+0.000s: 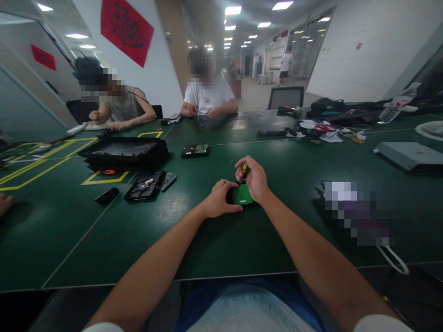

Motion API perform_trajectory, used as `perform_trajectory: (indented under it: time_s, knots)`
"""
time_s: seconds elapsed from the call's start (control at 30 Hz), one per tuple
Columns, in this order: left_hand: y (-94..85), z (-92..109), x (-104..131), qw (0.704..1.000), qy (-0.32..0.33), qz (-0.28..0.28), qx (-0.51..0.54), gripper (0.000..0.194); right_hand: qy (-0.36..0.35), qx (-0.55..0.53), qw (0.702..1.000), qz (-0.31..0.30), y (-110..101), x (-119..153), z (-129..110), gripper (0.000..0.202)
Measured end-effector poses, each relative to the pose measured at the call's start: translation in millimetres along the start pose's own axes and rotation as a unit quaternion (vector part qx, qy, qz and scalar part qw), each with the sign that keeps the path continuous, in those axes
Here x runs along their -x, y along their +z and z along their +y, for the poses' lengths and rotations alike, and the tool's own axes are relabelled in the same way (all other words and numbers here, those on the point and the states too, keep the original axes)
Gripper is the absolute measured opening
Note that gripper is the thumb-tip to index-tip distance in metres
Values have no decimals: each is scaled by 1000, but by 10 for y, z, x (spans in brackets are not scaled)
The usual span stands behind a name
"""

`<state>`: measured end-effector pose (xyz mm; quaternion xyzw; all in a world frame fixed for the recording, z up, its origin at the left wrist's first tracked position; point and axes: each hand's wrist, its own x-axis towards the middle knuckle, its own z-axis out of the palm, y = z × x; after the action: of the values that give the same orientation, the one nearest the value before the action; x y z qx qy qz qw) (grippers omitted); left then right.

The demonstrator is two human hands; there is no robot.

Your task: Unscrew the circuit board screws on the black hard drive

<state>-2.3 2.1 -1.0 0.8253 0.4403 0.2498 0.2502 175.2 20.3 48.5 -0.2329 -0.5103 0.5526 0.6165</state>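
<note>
A hard drive with a green circuit board (pixel 243 194) lies board side up on the green table. My left hand (pixel 220 198) grips it from the left, thumb along the near edge and fingers at the far edge. Over its right side, my right hand (pixel 254 179) is closed round a small yellow and black screwdriver (pixel 245 168), held fairly upright. The screwdriver's tip is too small to make out. A few tiny bits, perhaps screws (pixel 231 162), lie just beyond the hands.
Black trays (pixel 124 150), an opened drive (pixel 143 186), a loose board (pixel 169 181) and a black mouse-like object (pixel 107 196) lie left. Another drive (pixel 195 150) sits ahead. A metal box (pixel 410 155) and blurred item (pixel 360 212) are right. Two people sit opposite; another hand (pixel 5 203) shows left.
</note>
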Motion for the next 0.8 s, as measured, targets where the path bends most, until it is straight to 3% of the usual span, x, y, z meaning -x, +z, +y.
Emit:
perform_trajectory:
  time_s: [0.37,0.8]
  knots:
    - [-3,39,-2,1000,1,-1,-6,87,-5,-33,999,27,-24,-31,13,44]
    - [-8,51,4,1000,0,2,1,87,-2,-36,999,14,-8,-8,-6,42]
